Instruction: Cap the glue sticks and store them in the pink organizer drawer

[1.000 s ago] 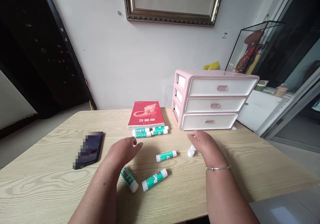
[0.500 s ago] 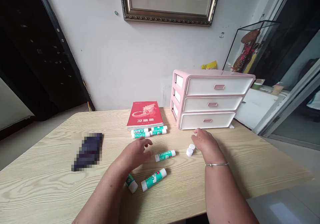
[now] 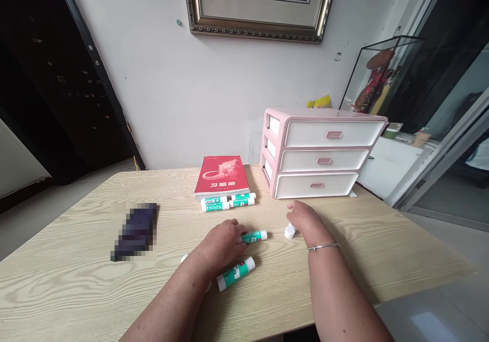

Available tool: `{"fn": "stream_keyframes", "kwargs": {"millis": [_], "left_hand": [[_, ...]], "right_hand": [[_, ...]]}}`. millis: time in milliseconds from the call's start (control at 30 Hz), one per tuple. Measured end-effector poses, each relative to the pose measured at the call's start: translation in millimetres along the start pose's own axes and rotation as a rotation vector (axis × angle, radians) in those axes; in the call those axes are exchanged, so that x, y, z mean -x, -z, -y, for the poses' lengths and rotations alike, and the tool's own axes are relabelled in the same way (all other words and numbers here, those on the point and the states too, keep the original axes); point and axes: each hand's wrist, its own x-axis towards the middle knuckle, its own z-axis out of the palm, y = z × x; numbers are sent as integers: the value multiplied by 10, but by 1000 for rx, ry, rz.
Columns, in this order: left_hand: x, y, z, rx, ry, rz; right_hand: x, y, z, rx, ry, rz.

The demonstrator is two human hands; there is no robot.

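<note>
My left hand (image 3: pixel 225 243) has its fingers closed around the left end of a green-and-white glue stick (image 3: pixel 255 236) lying on the table. A second glue stick (image 3: pixel 236 274) lies just in front of that hand. Another is mostly hidden under my left forearm, with only a white end (image 3: pixel 185 257) showing. My right hand (image 3: pixel 304 219) is over two small white caps; its curled fingers cover most of the farther cap (image 3: pixel 292 226). The nearer cap (image 3: pixel 289 232) stays in plain sight beside them.
Several glue sticks (image 3: pixel 216 207) lie in two rows against the front of a red book (image 3: pixel 222 175). A pink-and-white drawer unit (image 3: pixel 324 160) stands at the back right of the wooden table (image 3: pixel 76 276). A dark, pixelated item (image 3: pixel 135 232) lies on the left.
My left hand has moved right and taken hold of the middle glue stick's left end. My right hand has shifted left over the caps, covering most of the farther one.
</note>
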Motion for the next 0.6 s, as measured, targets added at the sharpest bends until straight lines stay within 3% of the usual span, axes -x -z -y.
{"fn": "stream_keyframes", "kwargs": {"millis": [167,300,500,600], "left_hand": [[32,80,38,-134,143,-22],[26,67,175,-187,230,-13],[-9,-56,243,-140,130,-80],[-22,-70,182,-123,100,-51]], "right_hand": [[28,-27,115,-41,61,21],[124,0,304,-80,216,23],[250,-145,490,-124,503,70],[249,-239,461,-115,560,76]]}}
